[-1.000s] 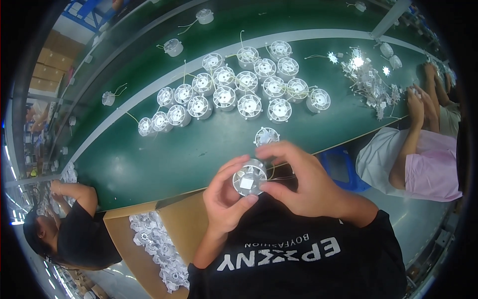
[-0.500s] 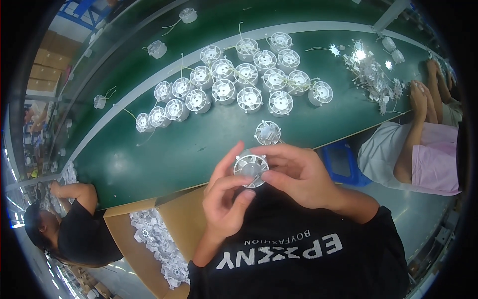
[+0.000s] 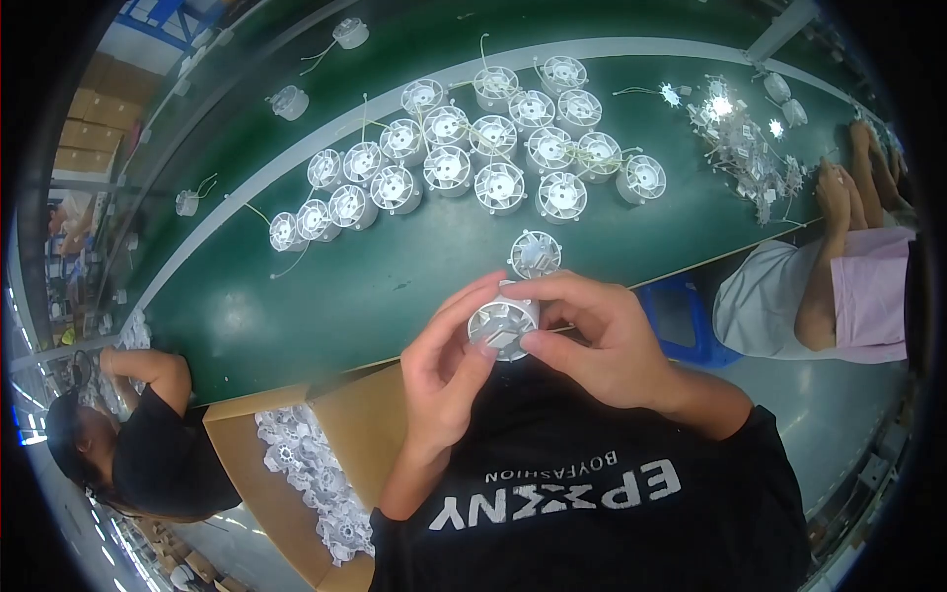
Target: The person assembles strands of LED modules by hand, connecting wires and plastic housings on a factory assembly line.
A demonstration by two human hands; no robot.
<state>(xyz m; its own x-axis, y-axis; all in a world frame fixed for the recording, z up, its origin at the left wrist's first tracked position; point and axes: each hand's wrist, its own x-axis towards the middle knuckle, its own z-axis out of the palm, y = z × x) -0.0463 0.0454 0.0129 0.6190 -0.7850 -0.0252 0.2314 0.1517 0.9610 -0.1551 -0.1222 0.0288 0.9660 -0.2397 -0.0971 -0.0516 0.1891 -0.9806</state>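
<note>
Between both hands, in front of my chest, is a round white fan housing (image 3: 503,329) with a greyish piece set in its face. My left hand (image 3: 446,367) grips its left side, the thumb at the lower rim. On the right side my right hand (image 3: 602,340) holds it too, thumb at the lower edge and fingers over the top. Just beyond my fingers another white housing (image 3: 536,255) lies on the green table, with a pale star-shaped part in its face. Further back stand several similar white housings (image 3: 447,171) in rough rows, some with thin wires.
A pile of small white parts with wires (image 3: 735,148) lies at the far right of the green table (image 3: 395,286). An open cardboard box (image 3: 360,414) of white parts stands at my left. People sit at both sides; a blue stool (image 3: 691,321) is at right.
My left index finger has moved from the housing's face up to its far rim. The housing has tilted and shifted slightly, and its grey centre piece shows more.
</note>
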